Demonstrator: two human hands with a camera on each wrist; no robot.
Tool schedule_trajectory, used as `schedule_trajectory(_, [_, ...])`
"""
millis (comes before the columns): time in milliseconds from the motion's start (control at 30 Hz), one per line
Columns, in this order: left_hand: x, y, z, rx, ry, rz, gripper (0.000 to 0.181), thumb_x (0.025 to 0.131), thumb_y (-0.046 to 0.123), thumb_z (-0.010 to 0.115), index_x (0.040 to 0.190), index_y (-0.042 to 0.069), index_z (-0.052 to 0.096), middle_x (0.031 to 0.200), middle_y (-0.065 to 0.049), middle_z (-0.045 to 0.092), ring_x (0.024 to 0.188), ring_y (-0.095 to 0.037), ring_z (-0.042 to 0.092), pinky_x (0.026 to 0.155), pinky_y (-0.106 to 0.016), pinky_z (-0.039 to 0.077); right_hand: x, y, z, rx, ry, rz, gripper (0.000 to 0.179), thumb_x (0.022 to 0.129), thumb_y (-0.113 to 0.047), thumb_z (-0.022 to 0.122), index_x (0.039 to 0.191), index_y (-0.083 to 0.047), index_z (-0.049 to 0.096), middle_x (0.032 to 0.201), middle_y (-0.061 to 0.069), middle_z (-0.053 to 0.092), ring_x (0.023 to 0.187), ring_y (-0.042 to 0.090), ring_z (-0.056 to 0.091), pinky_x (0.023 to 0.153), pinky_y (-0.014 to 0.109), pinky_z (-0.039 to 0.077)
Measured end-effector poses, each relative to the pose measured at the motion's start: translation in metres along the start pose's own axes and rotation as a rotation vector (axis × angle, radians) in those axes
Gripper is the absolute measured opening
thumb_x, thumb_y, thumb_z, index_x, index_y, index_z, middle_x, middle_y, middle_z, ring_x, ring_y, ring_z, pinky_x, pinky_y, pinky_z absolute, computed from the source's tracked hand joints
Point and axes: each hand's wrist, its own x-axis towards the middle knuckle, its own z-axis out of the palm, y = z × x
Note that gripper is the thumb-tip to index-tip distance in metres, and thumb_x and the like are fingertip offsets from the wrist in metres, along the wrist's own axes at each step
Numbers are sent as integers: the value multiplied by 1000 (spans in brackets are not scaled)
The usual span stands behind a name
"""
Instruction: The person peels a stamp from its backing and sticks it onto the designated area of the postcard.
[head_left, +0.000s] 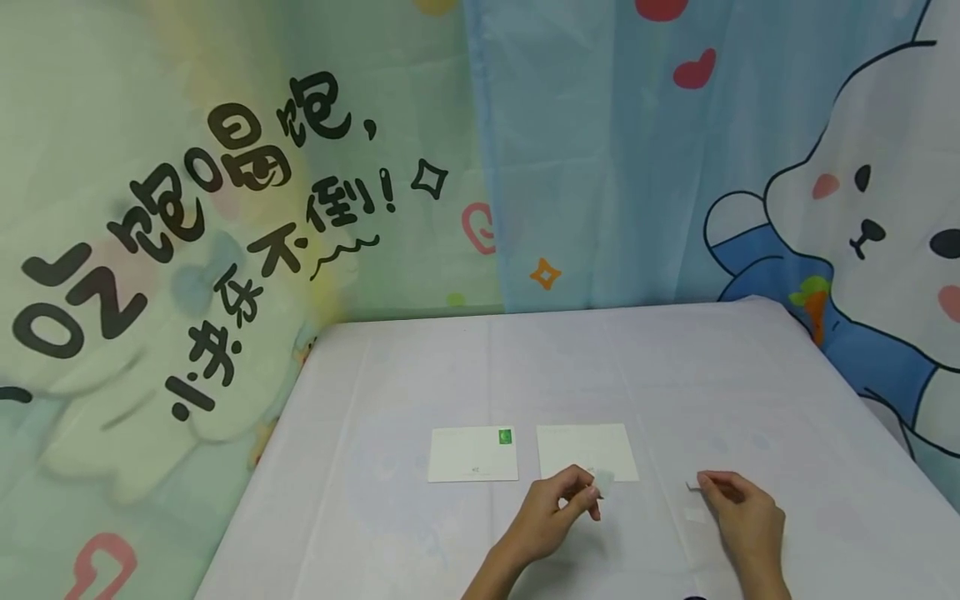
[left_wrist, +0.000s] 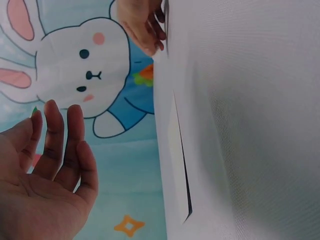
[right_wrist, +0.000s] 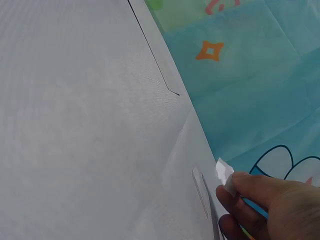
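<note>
Between thumb and forefinger, my left hand [head_left: 551, 510] pinches a small pale sticker [head_left: 604, 480], just over the near edge of a plain white card [head_left: 585, 446]. Only a green tip [left_wrist: 34, 110] of the sticker shows in the left wrist view; the other fingers are loosely bent. To the right, my right hand [head_left: 746, 517] pinches a small crumpled white scrap of paper [right_wrist: 224, 171]. Left of the plain card lies a second white card [head_left: 468, 454], with a green stamp [head_left: 506, 437] in its upper right corner.
A small whitish piece [right_wrist: 200, 191] lies on the white-covered table [head_left: 405, 367] near my right hand. Part of a dark object [head_left: 695, 597] shows at the bottom edge of the head view. A printed curtain [head_left: 600, 167] hangs behind the table.
</note>
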Motion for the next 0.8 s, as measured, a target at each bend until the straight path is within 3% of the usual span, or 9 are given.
schedule_trajectory(400, [0, 2, 0, -7, -1, -12, 21, 97, 30, 45, 95, 14, 58, 73, 4, 65, 69, -12, 63, 57, -18, 39, 1, 6, 2, -103, 67, 4, 14, 81, -12, 70, 86, 2, 69, 74, 16, 67, 70, 34, 61, 66, 43, 38])
schedule_trajectory(800, [0, 0, 0, -29, 3, -30, 21, 97, 30, 45, 96, 14, 58, 73, 4, 65, 70, -13, 64, 58, -19, 40, -1, 5, 0, -120, 80, 4, 12, 78, -9, 71, 78, 2, 67, 63, 10, 63, 54, 24, 54, 59, 35, 31])
